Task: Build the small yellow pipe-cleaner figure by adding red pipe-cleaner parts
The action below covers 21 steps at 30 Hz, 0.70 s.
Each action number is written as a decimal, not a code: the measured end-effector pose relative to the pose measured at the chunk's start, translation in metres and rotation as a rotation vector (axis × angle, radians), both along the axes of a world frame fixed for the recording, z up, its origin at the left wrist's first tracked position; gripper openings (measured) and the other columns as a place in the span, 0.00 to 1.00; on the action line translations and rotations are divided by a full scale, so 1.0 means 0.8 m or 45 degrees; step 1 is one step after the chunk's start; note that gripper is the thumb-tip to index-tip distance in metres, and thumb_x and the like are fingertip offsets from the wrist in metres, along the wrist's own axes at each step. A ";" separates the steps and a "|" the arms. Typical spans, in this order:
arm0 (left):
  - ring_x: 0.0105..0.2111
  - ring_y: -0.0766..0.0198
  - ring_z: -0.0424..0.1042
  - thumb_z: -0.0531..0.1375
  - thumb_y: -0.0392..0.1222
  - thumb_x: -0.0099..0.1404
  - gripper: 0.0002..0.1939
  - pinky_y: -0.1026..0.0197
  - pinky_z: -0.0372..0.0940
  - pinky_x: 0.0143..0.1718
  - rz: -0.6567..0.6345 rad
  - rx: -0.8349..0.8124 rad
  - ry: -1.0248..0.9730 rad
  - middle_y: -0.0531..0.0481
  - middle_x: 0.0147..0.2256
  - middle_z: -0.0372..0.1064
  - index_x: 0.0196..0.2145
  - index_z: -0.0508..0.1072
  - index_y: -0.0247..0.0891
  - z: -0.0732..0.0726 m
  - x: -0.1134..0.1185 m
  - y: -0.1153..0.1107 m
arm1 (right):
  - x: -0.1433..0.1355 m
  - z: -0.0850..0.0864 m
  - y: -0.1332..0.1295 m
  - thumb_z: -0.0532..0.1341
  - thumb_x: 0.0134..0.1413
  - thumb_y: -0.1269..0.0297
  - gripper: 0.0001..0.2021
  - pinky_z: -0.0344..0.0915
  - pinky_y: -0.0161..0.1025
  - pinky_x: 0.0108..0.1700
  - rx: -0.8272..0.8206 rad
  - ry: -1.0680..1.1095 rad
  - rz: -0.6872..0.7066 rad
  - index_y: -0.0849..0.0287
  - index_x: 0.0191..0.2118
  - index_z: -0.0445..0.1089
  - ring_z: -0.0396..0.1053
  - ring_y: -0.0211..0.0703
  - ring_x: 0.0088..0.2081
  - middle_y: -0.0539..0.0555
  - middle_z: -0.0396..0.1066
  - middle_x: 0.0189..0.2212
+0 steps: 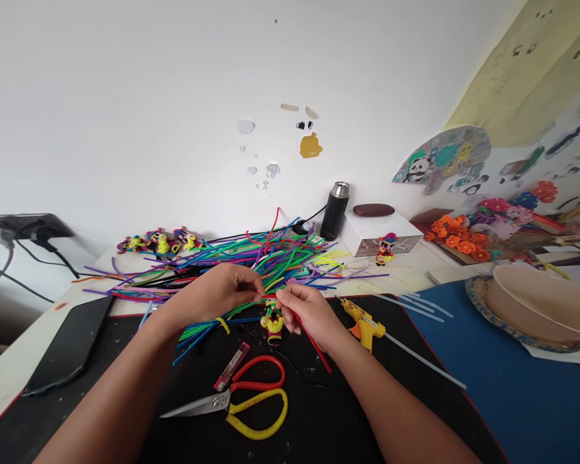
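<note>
My left hand is closed in a pinch, its fingertips at one end of a red pipe cleaner. My right hand grips the same red pipe cleaner, whose long end hangs out below the palm. Between and just under the hands is a small pipe-cleaner figure in yellow, green and red; the right fingers are beside it, and I cannot tell whether they touch it. Scissors with one red and one yellow handle lie in front, next to a small pink case.
Behind my hands spreads a heap of coloured pipe cleaners. A yellow glue gun and clear glue sticks lie right. Finished-looking figures, a phone, a black flask, a white box and a bowl stand around.
</note>
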<state>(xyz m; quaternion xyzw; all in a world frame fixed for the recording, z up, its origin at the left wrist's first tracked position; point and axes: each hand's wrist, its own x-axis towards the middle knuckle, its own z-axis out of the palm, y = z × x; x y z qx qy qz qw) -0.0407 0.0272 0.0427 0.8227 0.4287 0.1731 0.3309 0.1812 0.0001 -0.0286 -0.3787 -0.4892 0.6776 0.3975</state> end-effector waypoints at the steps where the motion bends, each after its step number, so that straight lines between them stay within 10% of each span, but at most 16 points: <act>1: 0.31 0.59 0.74 0.61 0.42 0.66 0.10 0.64 0.62 0.33 -0.014 -0.031 0.004 0.52 0.30 0.79 0.34 0.83 0.41 0.000 -0.001 0.000 | 0.001 0.000 0.001 0.68 0.56 0.42 0.22 0.50 0.30 0.17 0.000 -0.015 0.016 0.59 0.30 0.71 0.60 0.32 0.16 0.43 0.64 0.16; 21: 0.28 0.58 0.72 0.61 0.48 0.65 0.10 0.63 0.59 0.29 0.126 -0.046 0.008 0.51 0.28 0.76 0.36 0.80 0.40 -0.001 0.014 -0.003 | -0.002 0.002 0.000 0.68 0.55 0.42 0.22 0.49 0.30 0.17 0.064 -0.036 -0.063 0.59 0.30 0.72 0.56 0.32 0.15 0.42 0.61 0.15</act>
